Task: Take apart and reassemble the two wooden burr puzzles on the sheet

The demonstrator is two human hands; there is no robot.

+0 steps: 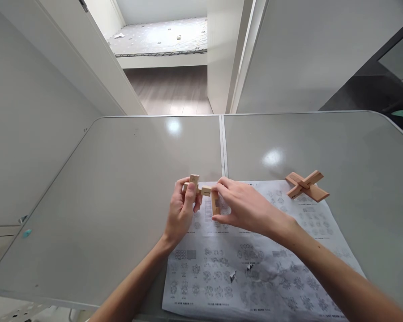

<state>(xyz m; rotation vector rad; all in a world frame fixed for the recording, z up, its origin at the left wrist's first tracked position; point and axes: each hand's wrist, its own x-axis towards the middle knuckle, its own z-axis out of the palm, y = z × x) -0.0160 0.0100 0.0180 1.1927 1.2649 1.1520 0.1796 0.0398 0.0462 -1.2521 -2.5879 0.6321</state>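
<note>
A grey table [137, 179], partly covered by a torn printed sheet [235, 295], the sheet's far right corner overlapped by a wooden cross [307, 186]

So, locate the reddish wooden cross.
In the head view, the cross sits right of the right hand, at the upper-right corner of the printed sheet.

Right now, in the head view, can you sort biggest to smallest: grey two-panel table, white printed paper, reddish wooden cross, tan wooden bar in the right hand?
1. Grey two-panel table
2. White printed paper
3. Reddish wooden cross
4. Tan wooden bar in the right hand, partly hidden
</note>
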